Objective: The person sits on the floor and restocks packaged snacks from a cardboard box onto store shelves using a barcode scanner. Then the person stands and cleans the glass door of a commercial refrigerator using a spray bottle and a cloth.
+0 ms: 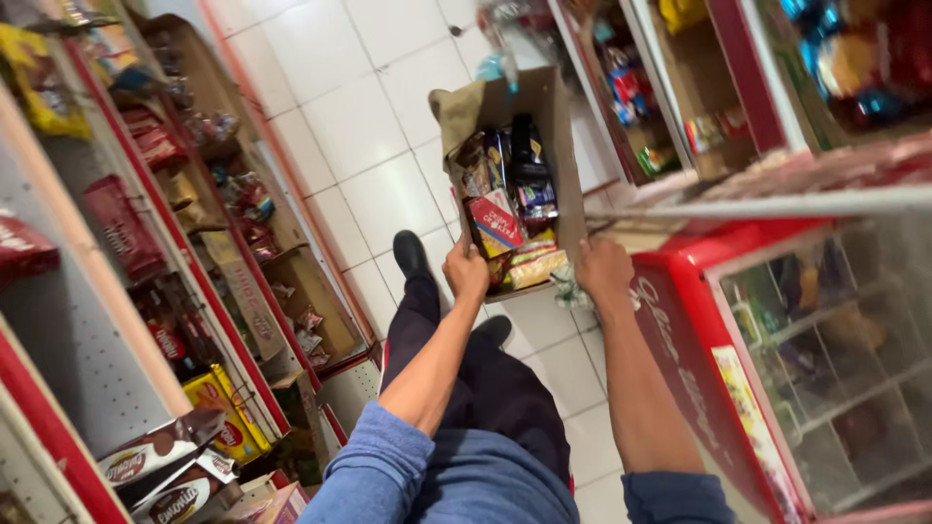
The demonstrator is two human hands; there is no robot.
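I carry a brown cardboard box [558,126] in front of me, tilted, packed with several snack packets [505,209] in red, black and yellow wrappers. My left hand [466,272] grips the box's near left corner. The near right corner is held by my right hand [604,274]. Both arms wear rolled-up blue sleeves. Below the box I see my dark trousers and black shoes [411,254] on the white tiled floor [364,126].
Shelves [146,252] with red edges run along the left, stocked with packets and boxes. A red glass-fronted cooler [777,359] stands close on the right. More stocked shelving [680,87] sits at the upper right. The tiled aisle runs between them.
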